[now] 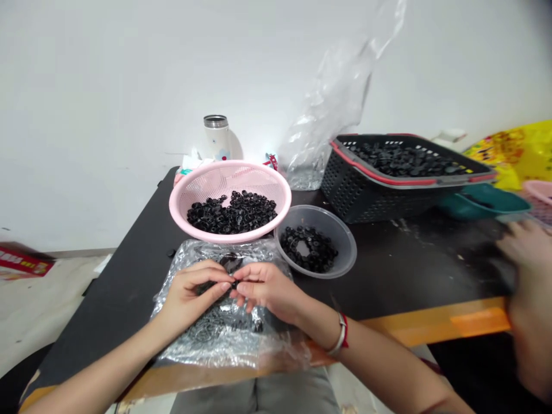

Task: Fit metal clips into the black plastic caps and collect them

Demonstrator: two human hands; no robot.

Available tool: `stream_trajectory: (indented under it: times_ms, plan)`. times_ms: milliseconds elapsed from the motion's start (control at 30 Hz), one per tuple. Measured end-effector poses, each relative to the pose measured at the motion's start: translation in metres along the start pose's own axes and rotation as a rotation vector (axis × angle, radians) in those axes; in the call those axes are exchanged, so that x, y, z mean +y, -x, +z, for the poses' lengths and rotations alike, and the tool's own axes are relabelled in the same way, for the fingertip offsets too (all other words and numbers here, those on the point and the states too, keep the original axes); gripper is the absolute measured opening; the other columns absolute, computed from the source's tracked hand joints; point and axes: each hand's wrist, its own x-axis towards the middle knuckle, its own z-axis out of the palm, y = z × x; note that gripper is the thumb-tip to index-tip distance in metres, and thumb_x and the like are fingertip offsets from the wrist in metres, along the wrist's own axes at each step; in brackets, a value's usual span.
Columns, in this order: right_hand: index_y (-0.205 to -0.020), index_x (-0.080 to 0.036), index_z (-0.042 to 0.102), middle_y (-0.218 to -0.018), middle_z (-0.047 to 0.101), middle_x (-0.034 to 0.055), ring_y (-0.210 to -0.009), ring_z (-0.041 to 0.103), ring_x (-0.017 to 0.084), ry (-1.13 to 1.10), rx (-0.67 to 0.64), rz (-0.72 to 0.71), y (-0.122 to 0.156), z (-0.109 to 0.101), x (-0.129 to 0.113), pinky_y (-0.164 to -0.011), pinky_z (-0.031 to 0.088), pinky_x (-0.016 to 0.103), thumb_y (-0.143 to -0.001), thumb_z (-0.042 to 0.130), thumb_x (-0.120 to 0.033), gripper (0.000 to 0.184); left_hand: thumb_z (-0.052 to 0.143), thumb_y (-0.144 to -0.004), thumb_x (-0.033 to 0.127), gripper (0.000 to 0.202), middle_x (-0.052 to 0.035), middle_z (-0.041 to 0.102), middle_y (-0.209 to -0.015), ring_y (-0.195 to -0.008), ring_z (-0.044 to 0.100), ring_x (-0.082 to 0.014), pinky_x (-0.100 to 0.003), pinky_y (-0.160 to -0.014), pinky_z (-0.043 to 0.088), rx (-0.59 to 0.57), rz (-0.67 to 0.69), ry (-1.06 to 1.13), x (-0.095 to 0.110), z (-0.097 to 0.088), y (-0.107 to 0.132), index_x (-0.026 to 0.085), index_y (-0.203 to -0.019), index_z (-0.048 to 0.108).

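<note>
The left hand and right hand meet at the fingertips, closed together on a small black piece pinched between them. A red-and-white band circles the right wrist. Just beneath the hands, a clear plastic sheet is spread on the table, with a loose heap of black pieces lying on it under the hands and a smaller clump just beyond them.

Just past the sheet sits a pink colander, holding a mound of black pieces. To its right, touching its rim, is a clear bowl with a smaller batch inside. Farther right, a dark gray basket with a red rim is filled with more black pieces, and a crumpled clear bag rises beside its left end.

At the far edge of the black table, behind the colander, stands a white bottle with a metal cap. On the right, another person's blurred hand reaches in near a teal scoop, well apart from the two hands at work. Beyond the scoop are a yellow sheet and part of a pink basket.
</note>
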Motion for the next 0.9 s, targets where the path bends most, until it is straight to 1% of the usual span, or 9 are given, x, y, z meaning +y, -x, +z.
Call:
stream_trajectory:
  times_ms: [100, 200, 300, 400, 500, 600, 700, 800, 900]
  plan:
    - [-0.088, -0.012, 0.065, -0.073, 0.071, 0.0037, -0.058, 0.064, 0.011, -0.001, -0.011, 0.023, -0.003, 0.0, 0.001, -0.049, 0.046, 0.02, -0.057, 0.089, -0.034, 0.045, 0.068, -0.083, 0.011, 0.014, -0.0041, 0.07, -0.079, -0.07, 0.066, -0.0139, -0.024, -0.065, 0.052, -0.003, 0.068, -0.008, -0.001, -0.001, 0.002, 0.021, -0.085, 0.078]
    - [-0.087, -0.01, 0.066, -0.072, 0.071, 0.0054, -0.058, 0.065, 0.013, -0.008, -0.023, 0.056, -0.006, 0.0, 0.006, -0.049, 0.046, 0.021, -0.052, 0.092, -0.035, 0.05, 0.068, -0.082, 0.01, 0.018, -0.0042, 0.07, -0.074, -0.068, 0.065, -0.0145, -0.025, -0.062, 0.053, 0.009, 0.179, -0.02, 0.001, -0.002, 0.003, 0.022, -0.09, 0.078]
    - [-0.085, -0.01, 0.066, -0.07, 0.071, 0.0055, -0.057, 0.065, 0.013, -0.019, -0.014, 0.041, -0.007, -0.001, 0.011, -0.051, 0.045, 0.021, -0.052, 0.092, -0.036, 0.049, 0.067, -0.083, 0.01, 0.02, -0.0037, 0.07, -0.071, -0.064, 0.064, -0.0147, -0.025, -0.059, 0.053, 0.022, 0.252, -0.031, 0.002, 0.001, 0.003, 0.023, -0.093, 0.078]
    - [-0.086, -0.009, 0.068, -0.07, 0.07, 0.0055, -0.057, 0.064, 0.012, -0.046, -0.008, 0.023, -0.004, -0.001, 0.01, -0.052, 0.045, 0.021, -0.056, 0.091, -0.035, 0.046, 0.066, -0.083, 0.008, 0.022, -0.003, 0.068, -0.071, -0.063, 0.063, -0.014, -0.024, -0.058, 0.052, 0.028, 0.237, -0.019, 0.001, 0.004, 0.002, 0.024, -0.094, 0.078]
    - [-0.088, -0.01, 0.068, -0.072, 0.07, 0.005, -0.057, 0.063, 0.011, -0.091, -0.038, 0.022, 0.001, 0.001, 0.005, -0.05, 0.044, 0.02, -0.059, 0.09, -0.033, 0.044, 0.065, -0.084, 0.009, 0.023, -0.003, 0.066, -0.074, -0.066, 0.063, -0.0137, -0.024, -0.059, 0.051, 0.049, 0.197, -0.01, -0.001, 0.006, 0.004, 0.024, -0.096, 0.077]
    - [-0.089, -0.011, 0.067, -0.074, 0.07, 0.0044, -0.058, 0.064, 0.012, -0.114, -0.09, 0.026, 0.005, 0.001, 0.001, -0.047, 0.044, 0.018, -0.06, 0.089, -0.032, 0.042, 0.064, -0.087, 0.012, 0.027, -0.0039, 0.064, -0.08, -0.072, 0.062, -0.0143, -0.024, -0.064, 0.051, 0.055, 0.197, -0.055, -0.001, 0.008, 0.007, 0.026, -0.107, 0.075]
    - [-0.091, -0.011, 0.067, -0.076, 0.07, 0.0045, -0.06, 0.065, 0.012, -0.115, -0.14, 0.017, 0.007, -0.001, -0.002, -0.047, 0.045, 0.018, -0.064, 0.087, -0.032, 0.039, 0.062, -0.09, 0.018, 0.034, -0.0051, 0.064, -0.087, -0.079, 0.062, -0.0163, -0.026, -0.07, 0.051, 0.027, 0.197, -0.101, 0.001, 0.007, 0.011, 0.027, -0.121, 0.067]
    - [-0.092, -0.012, 0.066, -0.076, 0.07, 0.0046, -0.06, 0.064, 0.012, -0.118, -0.144, 0.003, 0.007, -0.005, -0.004, -0.049, 0.046, 0.019, -0.067, 0.085, -0.032, 0.038, 0.058, -0.092, 0.024, 0.034, -0.0069, 0.065, -0.095, -0.086, 0.062, -0.0192, -0.029, -0.077, 0.051, 0.053, 0.143, -0.157, 0.008, -0.001, 0.011, 0.026, -0.125, 0.063]
    - [-0.092, -0.012, 0.065, -0.074, 0.069, 0.0037, -0.057, 0.062, 0.01, -0.123, -0.119, -0.009, 0.007, -0.007, -0.005, -0.05, 0.045, 0.019, -0.068, 0.083, -0.03, 0.035, 0.055, -0.093, 0.022, 0.028, -0.0069, 0.065, -0.105, -0.095, 0.061, -0.02, -0.03, -0.084, 0.049, 0.088, 0.11, -0.276, 0.017, -0.017, -0.002, 0.026, -0.119, 0.064]
